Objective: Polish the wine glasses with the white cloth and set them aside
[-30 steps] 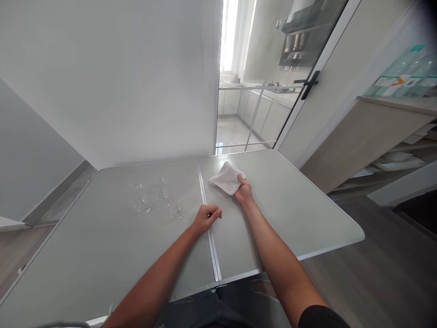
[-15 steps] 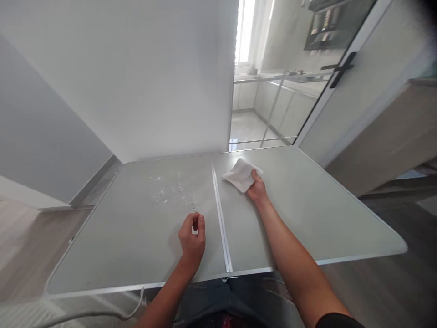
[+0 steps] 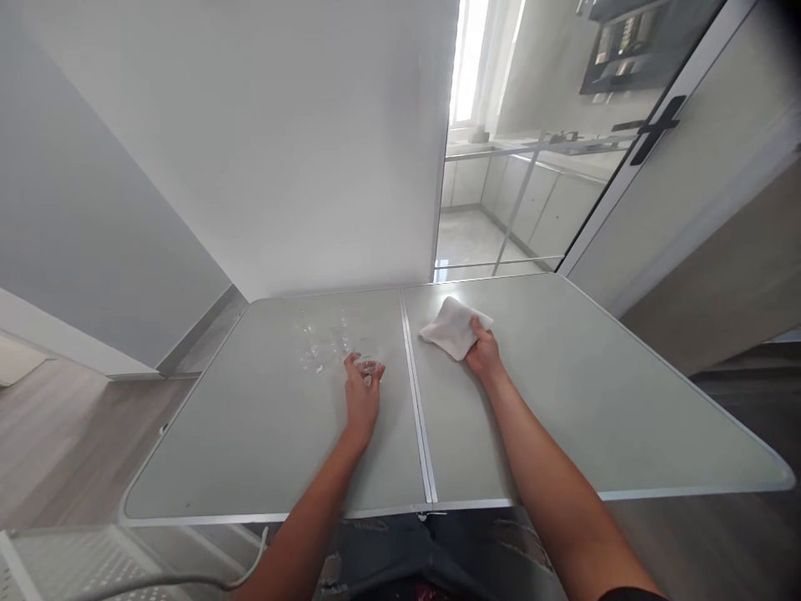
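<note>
My left hand [image 3: 363, 391] rests on the left half of a grey folding table [image 3: 263, 434], thumb and fingers curled round a small clear piece [image 3: 366, 366] that looks like ice or glass. More clear bits and wet drops [image 3: 320, 340] lie just beyond it. My right hand [image 3: 481, 352] is on the right half, closed on the near edge of a folded white cloth [image 3: 451, 325] that lies flat on the table. A metal seam [image 3: 414, 392] runs between the two hands.
A white wall panel [image 3: 281, 150] stands behind the table. To the right are a glass door with a black handle [image 3: 657, 132] and a wooden cabinet [image 3: 732, 259]. A white cord [image 3: 188, 578] and a white rack [image 3: 56, 559] sit at the lower left.
My left hand has moved forward and left from the seam to the clear bits and curled round one. My right hand stays on the cloth. The view has shifted left.
</note>
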The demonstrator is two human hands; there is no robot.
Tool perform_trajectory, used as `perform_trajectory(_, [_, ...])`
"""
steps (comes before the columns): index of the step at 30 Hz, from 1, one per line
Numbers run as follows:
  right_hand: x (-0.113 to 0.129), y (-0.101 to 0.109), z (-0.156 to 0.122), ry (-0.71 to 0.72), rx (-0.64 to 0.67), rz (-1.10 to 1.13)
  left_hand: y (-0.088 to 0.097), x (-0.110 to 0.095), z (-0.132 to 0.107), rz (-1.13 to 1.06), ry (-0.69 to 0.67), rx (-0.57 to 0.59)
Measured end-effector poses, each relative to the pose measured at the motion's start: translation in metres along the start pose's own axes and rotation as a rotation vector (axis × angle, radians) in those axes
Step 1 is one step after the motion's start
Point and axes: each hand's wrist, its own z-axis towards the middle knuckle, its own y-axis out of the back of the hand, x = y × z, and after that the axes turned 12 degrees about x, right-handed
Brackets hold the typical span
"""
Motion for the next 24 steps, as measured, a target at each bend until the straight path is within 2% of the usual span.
perform_trajectory(2, [0.0, -0.003, -0.002, 0.023, 0.012, -0.073, -0.008, -0.005, 0.019, 0.093, -0.068, 0.047])
perform_trajectory(5, [0.0, -0.007, -0.009, 0.078, 0.019, -0.232, -0.022, -0.009, 0.047, 0.335, -0.145, 0.213])
perform_trajectory(7, [0.001, -0.01, -0.014, 0.091, 0.059, -0.359, -0.032, -0.007, 0.059, 0.439, -0.186, 0.279])
perform_trajectory(9, [0.0, -0.012, -0.019, 0.078, 0.143, -0.507, -0.039, -0.001, 0.064, 0.505, -0.216, 0.288])
perform_trajectory(12, [-0.004, -0.018, -0.025, 0.066, 0.337, -0.732, -0.045, 0.009, 0.063, 0.581, -0.244, 0.279])
perform_trajectory(14, [-0.007, -0.023, -0.028, 0.068, 0.469, -0.837, -0.047, 0.012, 0.061, 0.591, -0.266, 0.325])
perform_trajectory(16, [-0.007, -0.03, -0.031, 0.072, 0.535, -0.881, -0.047, 0.009, 0.059, 0.534, -0.292, 0.4])
perform_trajectory(19, [-0.001, -0.038, -0.037, 0.06, 0.525, -0.865, -0.045, -0.001, 0.057, 0.302, -0.276, 0.512])
perform_trajectory(21, [0.006, -0.042, -0.04, 0.019, 0.552, -0.831, -0.04, -0.006, 0.058, 0.041, -0.16, 0.668])
perform_trajectory(24, [0.016, -0.046, -0.045, -0.071, 0.626, -0.771, -0.029, -0.006, 0.063, -0.428, 0.135, 1.019])
